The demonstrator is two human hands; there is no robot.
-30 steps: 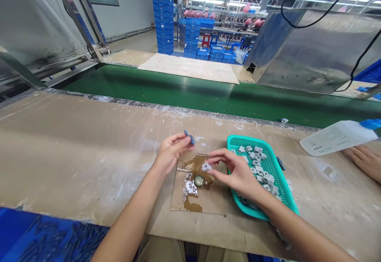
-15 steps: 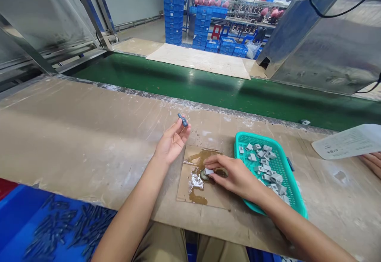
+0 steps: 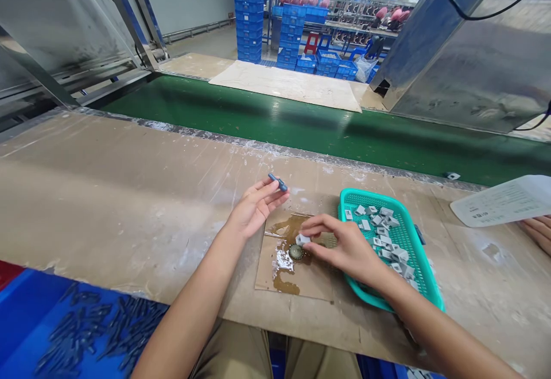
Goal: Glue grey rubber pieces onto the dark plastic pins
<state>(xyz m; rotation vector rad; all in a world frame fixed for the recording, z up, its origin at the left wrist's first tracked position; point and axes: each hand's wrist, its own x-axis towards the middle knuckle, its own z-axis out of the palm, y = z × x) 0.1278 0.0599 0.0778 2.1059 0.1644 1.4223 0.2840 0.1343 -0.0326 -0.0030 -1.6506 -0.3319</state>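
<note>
My left hand point(image 3: 253, 208) holds a small dark blue-grey plastic pin point(image 3: 278, 182) between thumb and fingers, above the table. In my right hand point(image 3: 338, 241), thumb and fingertips pinch a light grey block point(image 3: 302, 240). It hangs just above a small round cap point(image 3: 295, 251) that stands on a wet, brown-stained piece of cardboard point(image 3: 269, 270). To the right, a teal plastic basket point(image 3: 433, 278) contains many similar grey blocks point(image 3: 384, 241). Many dark blue-grey pins point(image 3: 81, 321) lie in a blue bin at lower left.
A green conveyor belt point(image 3: 241, 112) runs across behind the table, with one grey block point(image 3: 451, 176) at its near edge. At right lies a translucent plastic bottle point(image 3: 503, 202), beside another person's hand point(image 3: 538, 232). A metal housing point(image 3: 469, 63) stands over the belt.
My right hand has lifted the grey block up off the round cap. My left hand has moved slightly right and down with the pin, closer to the block.
</note>
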